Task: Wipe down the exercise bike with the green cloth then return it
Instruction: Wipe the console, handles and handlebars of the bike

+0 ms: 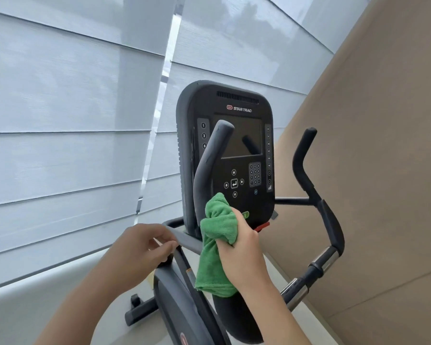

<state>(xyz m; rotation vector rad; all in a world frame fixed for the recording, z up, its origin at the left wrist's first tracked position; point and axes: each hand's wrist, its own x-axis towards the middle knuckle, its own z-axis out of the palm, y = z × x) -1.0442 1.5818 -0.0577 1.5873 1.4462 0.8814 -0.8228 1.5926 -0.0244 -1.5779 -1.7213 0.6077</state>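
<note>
The exercise bike's black console (234,150) stands upright in the middle of the head view, with dark handlebars around it. My right hand (244,247) grips the green cloth (217,232) bunched around the lower part of the left upright handlebar (209,158); the cloth's loose end hangs down below my fist. My left hand (139,245) holds the grey horizontal bar (184,239) just left of the console, fingers curled over it. The right handlebar (309,175) with chrome grip sections rises at the right, untouched.
Pale window blinds (72,133) fill the left and back. A tan wall (383,170) runs along the right, close to the right handlebar. The bike's black frame and base foot (139,312) sit below on a light floor.
</note>
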